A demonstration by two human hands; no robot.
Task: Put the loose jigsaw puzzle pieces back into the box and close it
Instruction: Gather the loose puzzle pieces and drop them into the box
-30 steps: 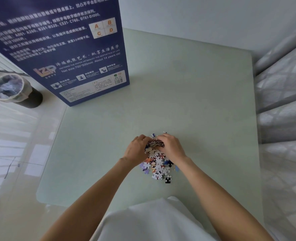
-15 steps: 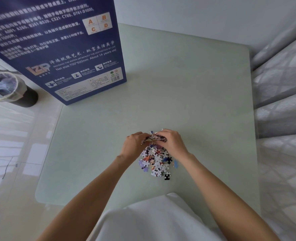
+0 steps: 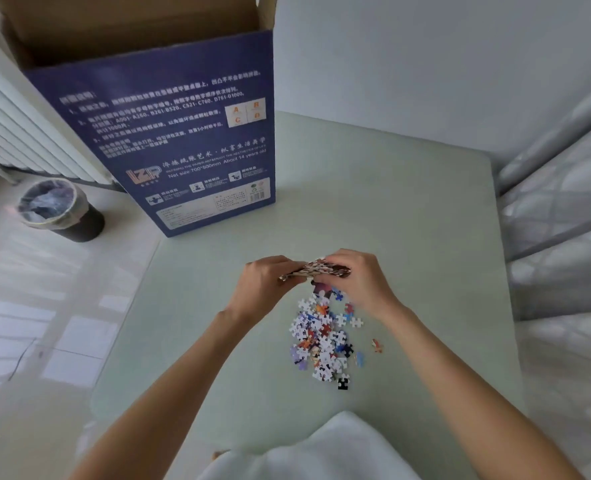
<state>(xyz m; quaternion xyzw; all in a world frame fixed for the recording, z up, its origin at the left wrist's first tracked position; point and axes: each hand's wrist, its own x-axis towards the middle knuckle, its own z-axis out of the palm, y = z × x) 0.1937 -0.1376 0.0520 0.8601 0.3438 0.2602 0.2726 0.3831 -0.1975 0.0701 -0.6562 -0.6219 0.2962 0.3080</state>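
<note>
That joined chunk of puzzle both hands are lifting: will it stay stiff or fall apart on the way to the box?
Probably floppy: the joined chunk looks thin and is gripped at both ends by the left hand and right hand. Likely fragile too, since loose pieces lie right beneath it. It seems light; two hands suggest support, not weight.

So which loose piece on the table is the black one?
The black piece at the end of the scattered pile nearest the person, lying flat. It is dark with small white marks; its neighbours are mostly white, blue or orange.
</note>
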